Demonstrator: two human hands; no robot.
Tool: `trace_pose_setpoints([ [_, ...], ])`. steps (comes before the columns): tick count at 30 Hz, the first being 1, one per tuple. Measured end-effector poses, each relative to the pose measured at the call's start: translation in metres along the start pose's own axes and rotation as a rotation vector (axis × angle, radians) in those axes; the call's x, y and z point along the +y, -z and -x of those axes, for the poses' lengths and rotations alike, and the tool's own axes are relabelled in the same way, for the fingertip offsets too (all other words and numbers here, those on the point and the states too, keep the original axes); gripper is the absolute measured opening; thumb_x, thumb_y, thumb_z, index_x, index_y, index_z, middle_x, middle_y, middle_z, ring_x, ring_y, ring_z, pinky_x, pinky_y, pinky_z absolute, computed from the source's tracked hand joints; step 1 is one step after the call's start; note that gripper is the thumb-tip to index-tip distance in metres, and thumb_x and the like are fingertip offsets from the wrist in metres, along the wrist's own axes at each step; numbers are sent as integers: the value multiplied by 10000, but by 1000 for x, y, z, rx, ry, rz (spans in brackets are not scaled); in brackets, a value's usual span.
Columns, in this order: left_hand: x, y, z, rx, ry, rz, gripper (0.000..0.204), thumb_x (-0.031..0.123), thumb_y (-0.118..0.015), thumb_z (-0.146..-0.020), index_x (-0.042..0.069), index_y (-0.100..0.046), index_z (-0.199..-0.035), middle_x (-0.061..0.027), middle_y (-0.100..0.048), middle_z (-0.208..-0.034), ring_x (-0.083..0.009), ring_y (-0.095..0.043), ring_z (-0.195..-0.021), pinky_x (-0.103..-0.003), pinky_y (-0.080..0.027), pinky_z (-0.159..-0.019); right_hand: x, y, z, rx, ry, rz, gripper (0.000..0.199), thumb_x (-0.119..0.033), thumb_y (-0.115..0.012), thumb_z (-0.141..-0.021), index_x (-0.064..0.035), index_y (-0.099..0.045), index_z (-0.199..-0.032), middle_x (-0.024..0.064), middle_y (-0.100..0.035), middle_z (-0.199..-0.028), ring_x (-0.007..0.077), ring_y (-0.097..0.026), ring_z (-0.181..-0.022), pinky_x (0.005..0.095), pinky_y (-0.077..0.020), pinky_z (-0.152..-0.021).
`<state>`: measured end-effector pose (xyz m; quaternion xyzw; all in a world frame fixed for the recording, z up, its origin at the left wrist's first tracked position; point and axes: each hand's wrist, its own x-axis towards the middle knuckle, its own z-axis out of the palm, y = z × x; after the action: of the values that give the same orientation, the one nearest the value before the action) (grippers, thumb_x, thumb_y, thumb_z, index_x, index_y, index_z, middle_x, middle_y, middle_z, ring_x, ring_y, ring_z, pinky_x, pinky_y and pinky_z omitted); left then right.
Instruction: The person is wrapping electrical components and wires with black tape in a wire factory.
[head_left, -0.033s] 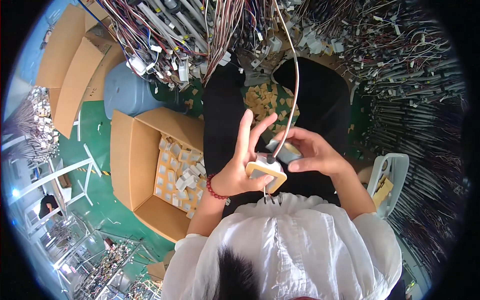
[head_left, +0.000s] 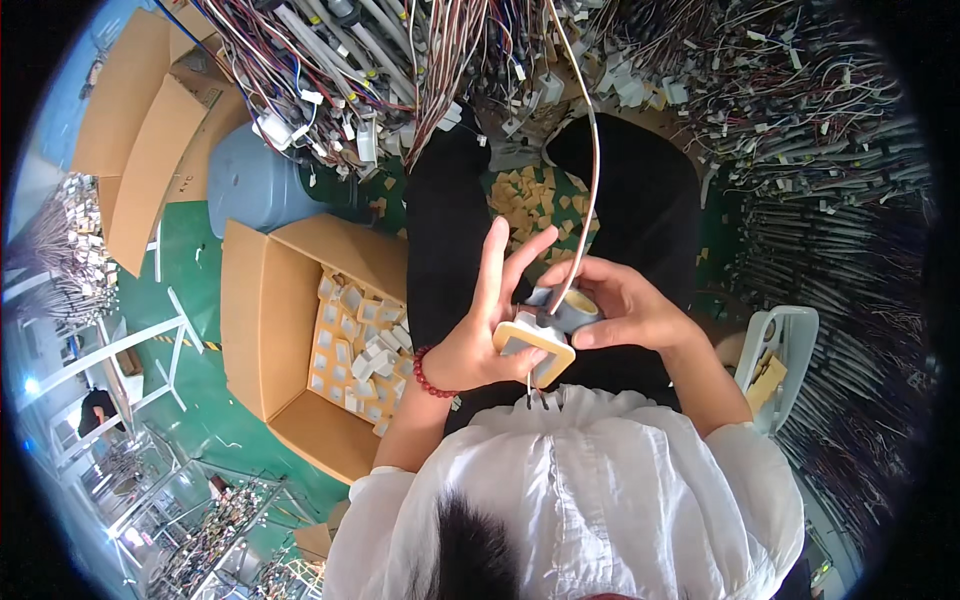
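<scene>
Holding unchanged: hands [head_left: 560,325], tape roll [head_left: 565,310].

Red bead bracelet [head_left: 428,372], white blouse [head_left: 600,490], brown cardboard box [head_left: 262,330] at left, green floor [head_left: 195,290], grey tape roll [head_left: 570,310].

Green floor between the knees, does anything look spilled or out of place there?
Yes: small tan square pads lie scattered loose on the green floor, while similar pieces sit inside the open cardboard box alongside.
</scene>
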<state>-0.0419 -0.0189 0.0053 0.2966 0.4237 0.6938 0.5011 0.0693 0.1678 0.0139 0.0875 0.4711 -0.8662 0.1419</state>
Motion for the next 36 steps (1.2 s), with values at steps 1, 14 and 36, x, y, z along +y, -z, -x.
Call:
trace_pose_setpoints([
  [1,0,2,0,-15,14,-26,1141,39,-644,-758,215,243,-1454,-173,-94,-1543,-163,-530,-1035,-267,-485,-789,-3,0,-4,-58,15,22,556,-53,-773,-723,-22,-528,-1220,66,-529,-1196,175,-482,-1168,321,-349,-1033],
  [14,5,11,-2,-150,70,19,1149,240,-687,-791,189,253,-1450,-197,-105,-1540,-226,-360,-1306,-299,-414,-939,-32,10,-13,-379,175,584,568,-151,-784,-690,-44,-560,-1201,98,-521,-1201,263,-469,-1167,375,-351,-1026],
  [36,12,14,4,57,24,-256,279,-31,-553,-817,35,-553,-1088,-118,-438,-1251,-204,-463,-1158,-331,-371,-986,-19,4,-5,-149,27,209,789,3,-764,-652,-83,-371,-1331,48,-446,-1247,194,-410,-1227,352,-273,-1080],
])
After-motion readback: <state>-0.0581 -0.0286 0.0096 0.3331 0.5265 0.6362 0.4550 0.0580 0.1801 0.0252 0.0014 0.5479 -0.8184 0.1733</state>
